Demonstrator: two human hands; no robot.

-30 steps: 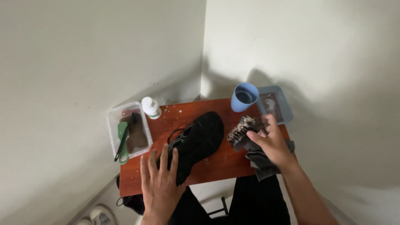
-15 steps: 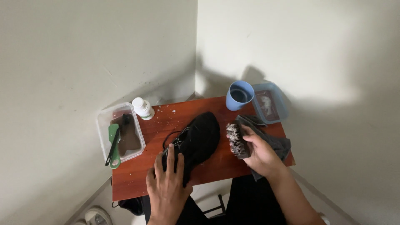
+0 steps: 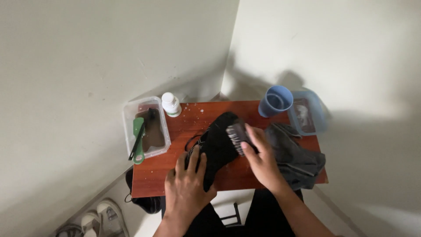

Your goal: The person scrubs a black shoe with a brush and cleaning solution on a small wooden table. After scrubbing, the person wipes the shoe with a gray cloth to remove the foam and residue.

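Note:
A black shoe (image 3: 219,142) lies on its side across the middle of a small red-brown table (image 3: 166,180). My left hand (image 3: 188,184) presses down on the shoe's near end, fingers spread over it. My right hand (image 3: 261,158) grips a dark scrubbing brush (image 3: 236,137), whose bristles rest against the shoe's right side near the toe.
A clear tub (image 3: 147,131) with dark liquid and a green-handled tool (image 3: 138,140) sits at the table's left edge. A white bottle (image 3: 170,104) stands behind it. At the right are a blue cup (image 3: 275,101), a blue-tinted tub (image 3: 307,115) and a dark grey cloth (image 3: 296,156). Walls close in behind; sandals (image 3: 101,217) lie on the floor.
My right hand lifted the brush off the cloth side and carried it left onto the shoe. My left hand stayed on the shoe's near end.

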